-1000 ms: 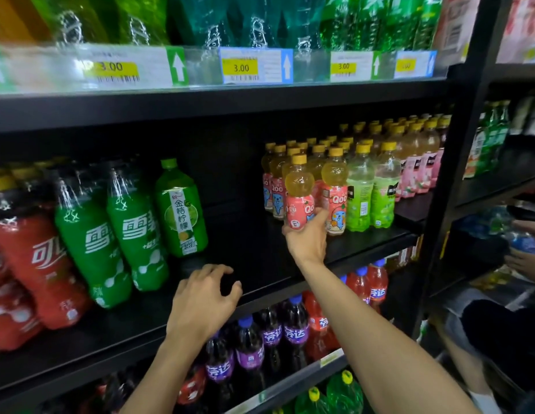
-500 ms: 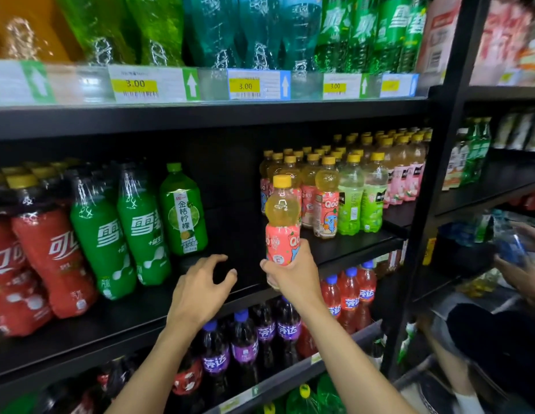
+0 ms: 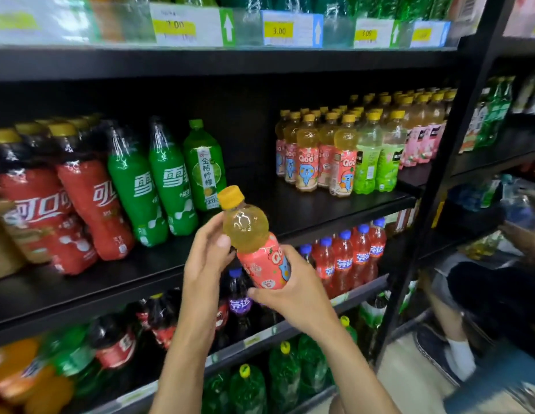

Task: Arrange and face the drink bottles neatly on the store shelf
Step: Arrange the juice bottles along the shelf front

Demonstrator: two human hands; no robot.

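Observation:
A small juice bottle (image 3: 254, 240) with a yellow cap and a pink label is tilted to the left in front of the middle shelf (image 3: 305, 210). My right hand (image 3: 293, 294) grips its labelled lower half from below. My left hand (image 3: 208, 258) holds its round upper part, thumb on the front. Its fellow pink-label bottles (image 3: 317, 156) stand in rows at the right of the shelf, beside light green ones (image 3: 376, 159). A lone green lemon-drink bottle (image 3: 205, 168) stands left of the bare stretch of shelf.
Wrapped packs of green soda (image 3: 147, 186) and red cola (image 3: 66, 204) fill the shelf's left. Red and purple bottles (image 3: 344, 258) stand on the shelf below. Price tags (image 3: 278, 29) line the upper shelf edge. Another person (image 3: 481, 300) crouches at the right by a black upright post (image 3: 430, 186).
My right hand has pulled the pink-label bottle off the right-hand rows and brought it down and left. My left hand left the shelf edge and took hold of the bottle's upper part.

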